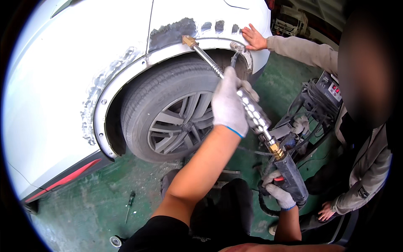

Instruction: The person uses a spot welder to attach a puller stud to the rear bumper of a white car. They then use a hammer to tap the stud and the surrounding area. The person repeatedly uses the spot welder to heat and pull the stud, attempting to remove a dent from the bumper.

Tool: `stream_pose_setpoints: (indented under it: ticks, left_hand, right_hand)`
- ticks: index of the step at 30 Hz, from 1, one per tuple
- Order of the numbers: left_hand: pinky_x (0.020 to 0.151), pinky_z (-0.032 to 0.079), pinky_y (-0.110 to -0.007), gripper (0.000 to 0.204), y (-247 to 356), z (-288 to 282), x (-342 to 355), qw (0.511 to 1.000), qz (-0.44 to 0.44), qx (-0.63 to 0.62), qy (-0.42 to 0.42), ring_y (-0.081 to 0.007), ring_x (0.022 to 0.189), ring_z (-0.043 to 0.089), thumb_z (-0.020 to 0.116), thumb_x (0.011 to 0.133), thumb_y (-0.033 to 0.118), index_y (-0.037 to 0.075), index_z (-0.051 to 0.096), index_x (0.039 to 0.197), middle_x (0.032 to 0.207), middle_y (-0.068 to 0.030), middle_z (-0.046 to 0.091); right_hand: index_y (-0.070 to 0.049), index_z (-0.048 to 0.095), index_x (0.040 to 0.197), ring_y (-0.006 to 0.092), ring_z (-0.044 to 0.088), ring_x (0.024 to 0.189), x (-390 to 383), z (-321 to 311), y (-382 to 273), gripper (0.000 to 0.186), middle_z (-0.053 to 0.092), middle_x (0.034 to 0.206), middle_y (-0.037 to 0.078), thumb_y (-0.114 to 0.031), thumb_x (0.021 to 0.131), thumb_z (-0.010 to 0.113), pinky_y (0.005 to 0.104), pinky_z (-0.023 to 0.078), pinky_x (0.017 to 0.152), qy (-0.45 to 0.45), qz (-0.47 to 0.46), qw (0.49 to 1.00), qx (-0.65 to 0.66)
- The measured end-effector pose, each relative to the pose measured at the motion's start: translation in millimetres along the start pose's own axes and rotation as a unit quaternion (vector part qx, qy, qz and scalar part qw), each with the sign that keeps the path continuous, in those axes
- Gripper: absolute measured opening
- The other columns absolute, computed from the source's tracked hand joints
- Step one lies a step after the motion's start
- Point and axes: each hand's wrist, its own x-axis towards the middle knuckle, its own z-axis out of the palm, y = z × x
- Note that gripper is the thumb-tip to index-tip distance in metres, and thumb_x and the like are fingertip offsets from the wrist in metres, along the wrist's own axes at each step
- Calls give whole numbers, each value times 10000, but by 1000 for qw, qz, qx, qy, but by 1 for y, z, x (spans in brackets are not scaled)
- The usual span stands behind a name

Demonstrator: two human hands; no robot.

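Observation:
A long dent puller with a slide hammer [253, 111] slants across the view. Its brass-coloured tip [190, 41] meets the bare grey metal patch [172, 34] above the wheel arch of a white car. My left hand [230, 103], in a white glove, is closed round the shaft beside the ridged silver weight. At the lower end, my gloved right hand [277, 191] wraps the dark gun-like handle [292, 178] near a red trigger. A grey metal piece [234, 59] shows just above my left hand; whether I touch it is unclear.
Behind the arch edge [102, 119] sits the car's wheel [180, 122]. A co-worker's bare hand [254, 38] lies on the panel at right. A welding machine [329, 89] with cables stands beyond. On the green floor lie a screwdriver [130, 201] and a round tool [116, 241].

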Motion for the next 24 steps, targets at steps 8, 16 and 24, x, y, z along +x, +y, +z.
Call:
stream_pose_setpoints:
  ticks: [8,16,24]
  left_hand:
    - [708,517,-372,326,-20,-26,-1,951,-31,-145,-272,-198,624,565,634,1072,366,145,526,859,821,-40,604]
    - [677,577,-344,266,-26,-14,-12,982,36,183,12,-183,778,683,708,1022,242,38,555,1101,899,-80,655]
    - [638,595,-358,213,-7,-5,-15,992,48,118,5,-216,741,721,717,1022,213,74,558,1052,872,-76,678]
  right_hand:
    - [-50,723,942,298,684,819,27,-16,5,199,700,904,111,-92,794,849,421,559,816,5,-238,916,-323]
    - [-44,676,1202,326,687,833,21,-16,52,403,701,854,163,-142,850,848,541,577,877,-116,-19,973,196]
    - [-16,725,981,276,688,870,31,-8,22,264,709,869,106,-184,830,862,483,577,910,-94,-37,994,43]
